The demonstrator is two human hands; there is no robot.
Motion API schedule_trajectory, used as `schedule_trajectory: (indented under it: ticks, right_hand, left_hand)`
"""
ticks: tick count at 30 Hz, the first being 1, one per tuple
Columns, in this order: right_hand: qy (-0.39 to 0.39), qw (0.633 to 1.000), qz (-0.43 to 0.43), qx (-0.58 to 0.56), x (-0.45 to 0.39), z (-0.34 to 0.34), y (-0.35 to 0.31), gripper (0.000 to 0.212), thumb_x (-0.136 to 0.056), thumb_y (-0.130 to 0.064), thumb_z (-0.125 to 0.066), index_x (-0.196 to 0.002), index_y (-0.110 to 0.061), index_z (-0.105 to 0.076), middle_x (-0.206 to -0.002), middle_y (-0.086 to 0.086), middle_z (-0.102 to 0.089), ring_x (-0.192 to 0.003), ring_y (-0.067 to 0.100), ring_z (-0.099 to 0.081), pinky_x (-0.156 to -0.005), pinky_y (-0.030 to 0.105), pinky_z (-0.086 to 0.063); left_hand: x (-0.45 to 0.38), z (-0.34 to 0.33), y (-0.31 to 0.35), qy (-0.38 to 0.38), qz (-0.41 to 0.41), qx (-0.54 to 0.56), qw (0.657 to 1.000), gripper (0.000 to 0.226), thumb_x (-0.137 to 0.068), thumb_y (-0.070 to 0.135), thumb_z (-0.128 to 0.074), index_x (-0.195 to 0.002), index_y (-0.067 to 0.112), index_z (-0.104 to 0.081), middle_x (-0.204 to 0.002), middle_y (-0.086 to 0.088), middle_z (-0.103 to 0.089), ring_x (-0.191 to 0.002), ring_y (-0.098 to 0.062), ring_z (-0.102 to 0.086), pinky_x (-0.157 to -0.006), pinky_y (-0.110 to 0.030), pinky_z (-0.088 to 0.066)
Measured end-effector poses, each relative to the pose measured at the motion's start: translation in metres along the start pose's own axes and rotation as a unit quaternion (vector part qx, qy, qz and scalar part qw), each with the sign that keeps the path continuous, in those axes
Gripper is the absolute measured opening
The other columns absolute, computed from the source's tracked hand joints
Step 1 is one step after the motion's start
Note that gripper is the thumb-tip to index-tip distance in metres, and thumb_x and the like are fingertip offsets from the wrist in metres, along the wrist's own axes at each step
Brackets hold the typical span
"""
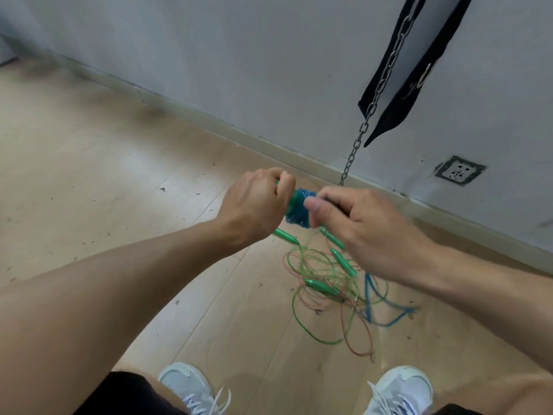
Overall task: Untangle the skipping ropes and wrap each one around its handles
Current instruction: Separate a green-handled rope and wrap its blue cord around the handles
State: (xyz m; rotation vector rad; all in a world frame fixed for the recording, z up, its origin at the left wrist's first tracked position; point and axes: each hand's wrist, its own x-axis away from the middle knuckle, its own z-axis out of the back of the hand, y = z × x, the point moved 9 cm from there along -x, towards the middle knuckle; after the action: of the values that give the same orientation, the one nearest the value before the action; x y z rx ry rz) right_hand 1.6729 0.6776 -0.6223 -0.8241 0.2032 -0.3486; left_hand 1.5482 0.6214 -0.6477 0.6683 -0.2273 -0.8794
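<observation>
My left hand [257, 205] is closed around green handles [291, 202] that carry a thick coil of blue rope [297, 214]. Pinching that blue rope beside the coil is my right hand [356, 223]. The rope's loose tail [386, 313] trails down to the floor at the right. On the floor below my hands lies a tangle of green and pinkish ropes [326, 295] with several green handles [344, 262] in it. One handle [285, 236] pokes out just under my left hand.
The wooden floor [119, 175] meets a grey wall with a skirting board. A metal chain [356, 148] and a black strap [404, 85] hang by the wall beyond my hands. A wall socket [459, 171] sits low at right. My two white shoes [194, 390] stand at the bottom.
</observation>
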Motion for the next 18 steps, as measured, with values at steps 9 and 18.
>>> schedule_trajectory:
  ticks: [9, 18]
  right_hand:
    - [-0.025, 0.979, -0.064, -0.194, -0.026, 0.029, 0.037, 0.035, -0.087, -0.049, -0.061, -0.075, -0.016, -0.068, -0.066, 0.009, -0.04, -0.057, 0.013, -0.031, -0.05, 0.021, -0.027]
    - [-0.079, 0.909, -0.194, -0.36, -0.012, -0.033, 0.058, 0.027, -0.104, -0.006, -0.042, -0.084, -0.017, -0.055, -0.059, -0.005, -0.048, -0.05, 0.008, -0.037, -0.054, 0.026, -0.036]
  left_hand:
    - [0.01, 0.003, 0.038, -0.059, -0.073, 0.183, 0.979, 0.034, -0.094, 0.024, -0.035, -0.061, 0.014, -0.037, -0.059, -0.002, -0.035, -0.057, -0.014, -0.033, -0.052, -0.047, -0.036]
    - [0.016, -0.003, 0.011, -0.024, 0.072, 0.311, 0.947, 0.036, -0.101, 0.016, -0.035, -0.073, -0.004, -0.045, -0.071, -0.012, -0.039, -0.057, -0.011, -0.037, -0.05, -0.024, -0.037]
